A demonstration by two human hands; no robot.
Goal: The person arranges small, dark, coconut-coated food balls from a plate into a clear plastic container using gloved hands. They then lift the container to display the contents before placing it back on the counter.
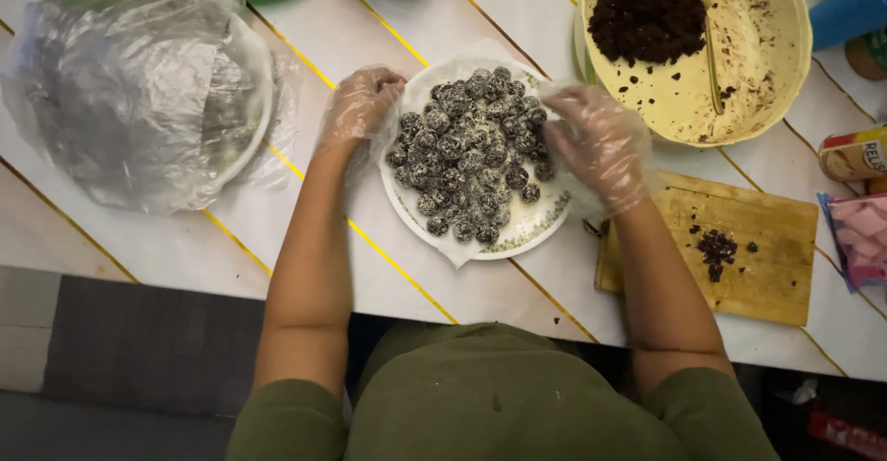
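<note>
Both hands gloved in thin clear plastic. Left hand (362, 105) curls loosely at the upper left rim of a white plate (540, 230), fingers bent over the edge, apparently pinching the clear film under the pile; grip not fully visible. Right hand (596, 142) rests at the plate's upper right rim, fingers half-closed and touching the outermost coated chocolate balls (471, 151), which lie heaped between the two hands. Just beyond the right hand: cream bowl (785, 73) with dark crumb mixture (647, 18) and a spoon (710, 36). Beside the right wrist, outward: wooden cutting board (767, 276) with dark crumbs. Well out from the left hand: plastic-wrapped dish (139, 91).
</note>
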